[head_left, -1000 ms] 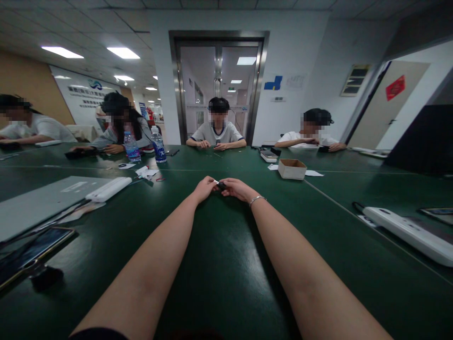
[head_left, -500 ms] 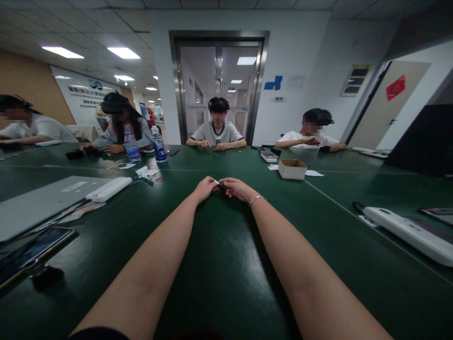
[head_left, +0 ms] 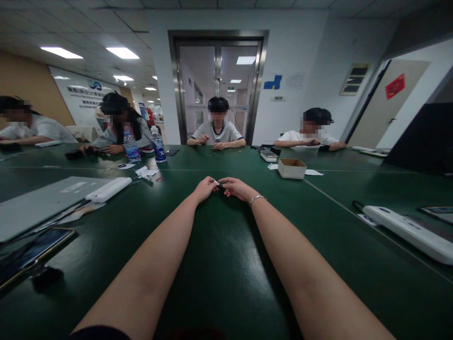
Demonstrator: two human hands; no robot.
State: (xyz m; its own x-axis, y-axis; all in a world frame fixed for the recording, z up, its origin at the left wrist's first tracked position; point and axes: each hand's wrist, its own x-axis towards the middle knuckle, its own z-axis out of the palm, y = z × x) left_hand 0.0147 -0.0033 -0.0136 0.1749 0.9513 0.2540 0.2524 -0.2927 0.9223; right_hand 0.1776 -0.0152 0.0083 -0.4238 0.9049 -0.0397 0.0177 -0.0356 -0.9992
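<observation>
Both hands meet above the green table (head_left: pixel 212 255), their fingers bent around a small black object with a shiny silver part (head_left: pixel 221 187). My left hand (head_left: pixel 205 190) pinches its silver end, on the left. From the right, my right hand (head_left: pixel 238 188) grips the black part between thumb and fingers; a silver bracelet circles that wrist. Fingers cover much of the object, and it is too small for me to tell its kind.
To the left lie a grey laptop (head_left: pixel 38 200), a white device (head_left: pixel 109 190) and a phone (head_left: pixel 42 248). Two bottles (head_left: pixel 158 146) stand farther back. An open box (head_left: pixel 291 169) and a long white device (head_left: pixel 406 231) are on the right. Several people sit around the table.
My hands stay in place, with the small black object slightly turned between the fingers. Across the table, a person's hand has lifted a little.
</observation>
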